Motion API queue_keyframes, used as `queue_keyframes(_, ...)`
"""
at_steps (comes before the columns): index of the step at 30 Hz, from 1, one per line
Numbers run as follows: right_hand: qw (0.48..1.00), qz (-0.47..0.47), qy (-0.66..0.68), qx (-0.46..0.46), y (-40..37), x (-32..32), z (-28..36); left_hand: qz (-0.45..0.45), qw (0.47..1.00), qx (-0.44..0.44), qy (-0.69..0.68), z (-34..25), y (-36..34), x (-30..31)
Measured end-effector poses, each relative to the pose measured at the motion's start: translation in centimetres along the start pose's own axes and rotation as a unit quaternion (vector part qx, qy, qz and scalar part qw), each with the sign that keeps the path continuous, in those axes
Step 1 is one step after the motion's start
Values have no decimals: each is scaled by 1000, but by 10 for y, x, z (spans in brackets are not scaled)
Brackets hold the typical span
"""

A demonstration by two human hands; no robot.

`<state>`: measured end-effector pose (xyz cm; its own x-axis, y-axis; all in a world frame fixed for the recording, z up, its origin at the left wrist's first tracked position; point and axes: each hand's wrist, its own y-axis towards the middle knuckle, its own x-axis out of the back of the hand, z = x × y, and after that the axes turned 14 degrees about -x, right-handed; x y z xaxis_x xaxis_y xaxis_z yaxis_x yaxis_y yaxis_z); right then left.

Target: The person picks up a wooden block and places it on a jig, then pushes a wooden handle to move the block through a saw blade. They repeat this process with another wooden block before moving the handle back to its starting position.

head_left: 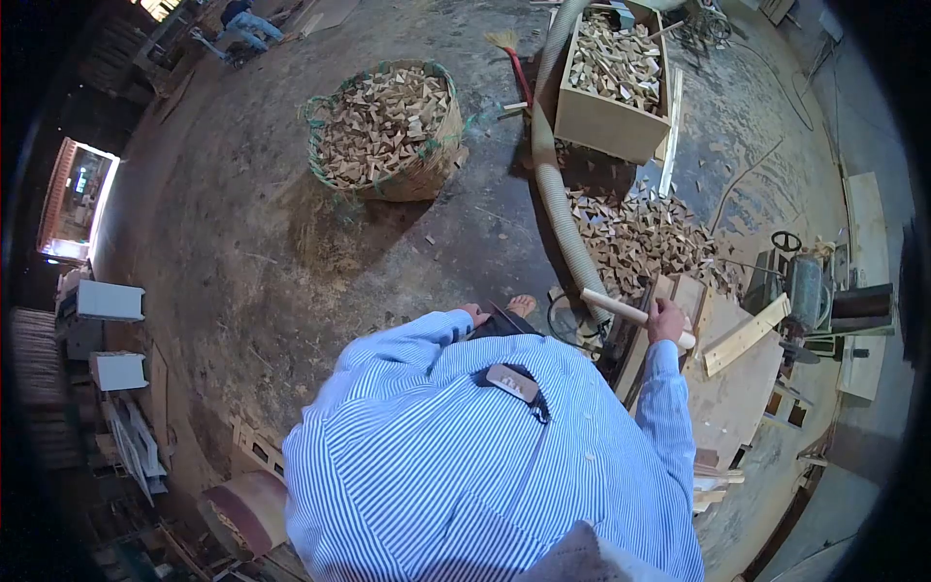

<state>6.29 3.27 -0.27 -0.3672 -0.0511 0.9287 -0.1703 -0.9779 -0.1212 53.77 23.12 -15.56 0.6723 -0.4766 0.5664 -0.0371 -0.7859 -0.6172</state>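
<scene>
My right hand (666, 321) is closed around a pale round wooden rod (621, 307), held over the wooden fence and board of a machine table (732, 373). The rod slants from the grey ribbed hose down to the right, its far end showing past my fingers. My left hand (475, 314) is low in front of my body, beside my dark trousers, and its fingers are small and partly hidden.
A woven basket (407, 179) full of wood offcuts stands ahead. A wooden box (609, 134) of offcuts stands at the upper right. Loose offcuts (645, 242) lie beside the ribbed hose (553, 184). A machine with a handwheel (786, 242) is to the right; a person (249, 24) is far off.
</scene>
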Motion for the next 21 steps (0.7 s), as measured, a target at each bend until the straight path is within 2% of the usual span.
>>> queue_keyframes(4, 1000, -20, -3, 22, -5, -3, 20, 18, 999, 19, 28, 9, 21, 26)
queue_keyframes(6, 997, -6, 74, 4, -11, 5, 31, 48, 999, -4, -15, 21, 32, 42)
queue_keyframes(8, 996, -5, 93, -13, -14, 10, 38, 16, 1000, 2, 26, 17, 41, 55)
queue_keyframes(9, 997, 9, 72, -36, -15, 12, 42, 74, 996, 42, -1, 7, 49, 71)
queue_keyframes(13, 996, -1, -21, -82, -14, 12, 57, 44, 999, 7, 16, 11, 79, 93)
queue_keyframes(21, 994, -1, -59, -92, -10, 5, 57, 50, 999, 1, 15, 0, 120, 141)
